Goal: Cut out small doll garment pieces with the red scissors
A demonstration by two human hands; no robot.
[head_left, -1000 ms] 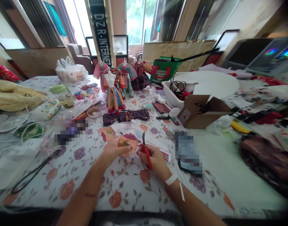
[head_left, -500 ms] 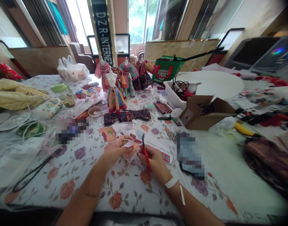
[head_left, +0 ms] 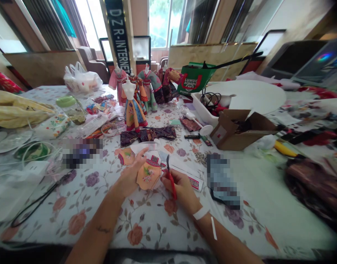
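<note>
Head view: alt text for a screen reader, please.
Seen from the wearer's head, the right hand grips red-handled scissors beside an orange floral fabric piece, with the open left hand at its edge, over a floral tablecloth. Miniature dresses on dress forms stand beyond.

The room is serving as a craft workroom: small white dress forms (head_left: 129,90) in patterned orange gowns are standing on a floral-clothed table (head_left: 83,209) among dark brocade fabric scraps (head_left: 147,134).
</note>
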